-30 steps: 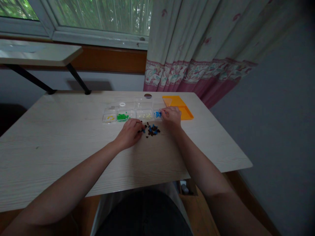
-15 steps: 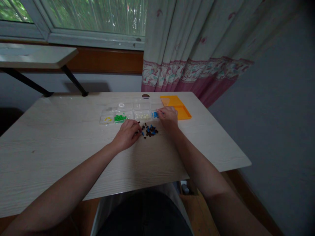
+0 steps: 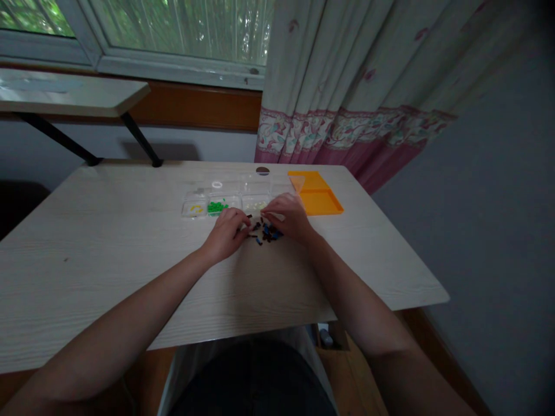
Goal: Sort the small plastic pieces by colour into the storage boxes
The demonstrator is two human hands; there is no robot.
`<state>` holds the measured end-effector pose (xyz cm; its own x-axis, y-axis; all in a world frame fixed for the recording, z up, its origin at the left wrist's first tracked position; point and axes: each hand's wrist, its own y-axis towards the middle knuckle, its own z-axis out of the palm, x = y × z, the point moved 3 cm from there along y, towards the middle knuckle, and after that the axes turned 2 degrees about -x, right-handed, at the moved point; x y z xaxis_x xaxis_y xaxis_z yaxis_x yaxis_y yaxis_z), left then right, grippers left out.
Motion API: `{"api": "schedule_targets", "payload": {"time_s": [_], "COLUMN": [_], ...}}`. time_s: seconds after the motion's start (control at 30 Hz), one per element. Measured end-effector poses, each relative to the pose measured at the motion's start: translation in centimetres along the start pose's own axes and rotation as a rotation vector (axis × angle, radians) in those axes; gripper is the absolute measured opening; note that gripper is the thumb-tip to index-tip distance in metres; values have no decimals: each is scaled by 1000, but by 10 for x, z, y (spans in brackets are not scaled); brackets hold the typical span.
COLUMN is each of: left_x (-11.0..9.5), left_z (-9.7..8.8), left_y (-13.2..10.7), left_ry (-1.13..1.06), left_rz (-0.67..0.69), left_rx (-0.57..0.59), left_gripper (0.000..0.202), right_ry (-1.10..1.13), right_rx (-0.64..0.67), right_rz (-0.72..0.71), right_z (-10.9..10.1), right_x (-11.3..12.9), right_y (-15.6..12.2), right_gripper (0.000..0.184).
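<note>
A loose pile of small dark brown and blue building-brick pieces [image 3: 269,233] lies on the table between my hands. My left hand [image 3: 226,234] rests at the pile's left side, its fingers curled in among dark pieces; whatever they grip is too small to make out. From the right, my right hand [image 3: 289,217] reaches over the pile with thumb and forefinger pinched near a dark piece, possibly holding it. Behind them is a clear compartment box with yellow pieces [image 3: 196,208], green pieces [image 3: 217,206] and pale pieces [image 3: 255,205]. My right hand covers its right-hand compartment.
An orange tray [image 3: 321,202] lies open on the table's right side. The clear lid or back row [image 3: 225,184] extends behind the filled compartments. A raised shelf [image 3: 87,95] on black legs stands at the left rear, and a curtain [image 3: 321,115] hangs behind the table [image 3: 130,254].
My right hand has moved left and toward me, from the blue compartment to the pile. My left hand stays by the pile, where some pieces have shifted. The whole view has swung slightly.
</note>
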<state>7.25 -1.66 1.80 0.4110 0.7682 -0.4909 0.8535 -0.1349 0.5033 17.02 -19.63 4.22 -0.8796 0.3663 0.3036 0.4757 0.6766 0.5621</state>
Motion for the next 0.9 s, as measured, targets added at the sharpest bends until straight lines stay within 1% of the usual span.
{"api": "schedule_targets", "payload": {"time_s": [0.07, 0.17, 0.4, 0.5, 0.53, 0.6, 0.7, 0.73, 0.8, 0.9], "left_x": [4, 10, 11, 8, 7, 4, 0, -2, -4, -7], "left_z": [-1, -2, 2, 0, -1, -3, -4, -3, -2, -2], "left_y": [1, 1, 0, 0, 0, 1, 0, 0, -1, -2], "left_ry": [-33, -69, -65, -58, -58, -55, -40, -34, -20, 1], "left_rz": [-39, -77, -66, -63, -61, -57, -28, -8, 35, 70], "left_rx": [-61, -98, -74, -56, -59, -65, -33, -9, 35, 59], "left_gripper": [14, 18, 20, 22, 22, 22, 19, 18, 17, 17], "right_ry": [51, 81, 44, 35, 21, -38, -165, -189, -216, -242], "right_rx": [61, 67, 83, 83, 69, -6, -196, -228, -237, -171], "right_rz": [-77, -116, -123, -118, -96, 2, 232, 292, 367, 413], "right_z": [1, 3, 12, 12, 10, 3, -11, -14, -15, -9], "right_x": [9, 17, 27, 25, 21, 7, -24, -34, -47, -53], "right_y": [1, 1, 1, 2, 2, 1, -2, -4, -7, -9], "right_gripper": [18, 19, 19, 18, 18, 20, 23, 23, 23, 23]}}
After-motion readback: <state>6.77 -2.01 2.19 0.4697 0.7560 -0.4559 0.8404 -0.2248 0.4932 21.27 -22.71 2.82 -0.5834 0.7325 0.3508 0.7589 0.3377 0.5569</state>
